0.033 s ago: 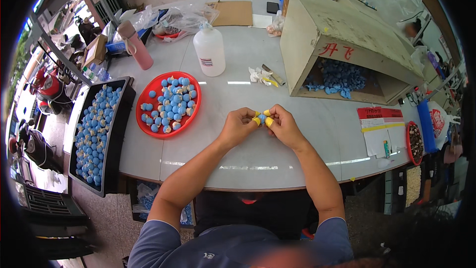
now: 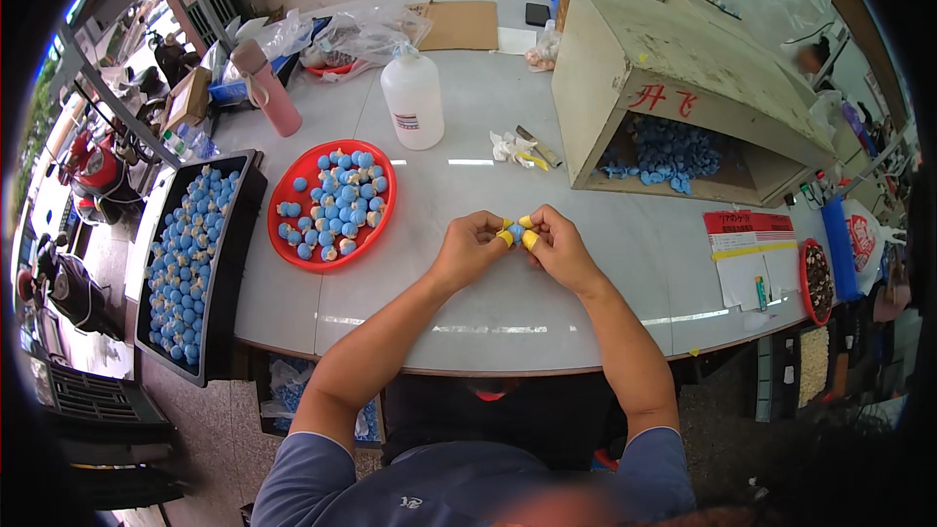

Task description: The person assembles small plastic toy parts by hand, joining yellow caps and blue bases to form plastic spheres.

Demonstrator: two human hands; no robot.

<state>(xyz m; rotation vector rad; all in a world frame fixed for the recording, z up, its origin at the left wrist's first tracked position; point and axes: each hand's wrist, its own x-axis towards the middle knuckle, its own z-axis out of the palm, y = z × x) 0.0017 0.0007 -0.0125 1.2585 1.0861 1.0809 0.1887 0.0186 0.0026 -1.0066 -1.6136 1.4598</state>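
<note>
Over the middle of the table, my left hand [image 2: 467,252] and my right hand [image 2: 563,254] meet and pinch a small blue piece [image 2: 517,231] between them. Yellow covers wrap the fingertips and thumbs of both hands. The piece is mostly hidden by the fingers; its colour matches the blue balls lying about. To the left, a round red tray [image 2: 283,245] holds many blue balls [image 2: 344,197] with pale, ragged ends. Farther left, a long black bin [image 2: 221,332] is filled with similar balls [image 2: 185,273].
A beige box [image 2: 625,59] at the far right opens toward me, with blue pieces [image 2: 673,148] inside. Behind the tray stand a white plastic bottle [image 2: 413,102] and a pink flask [image 2: 273,98]. Crumpled tissue [image 2: 511,148], papers [image 2: 752,263] and a small red tray [image 2: 816,283] lie rightward.
</note>
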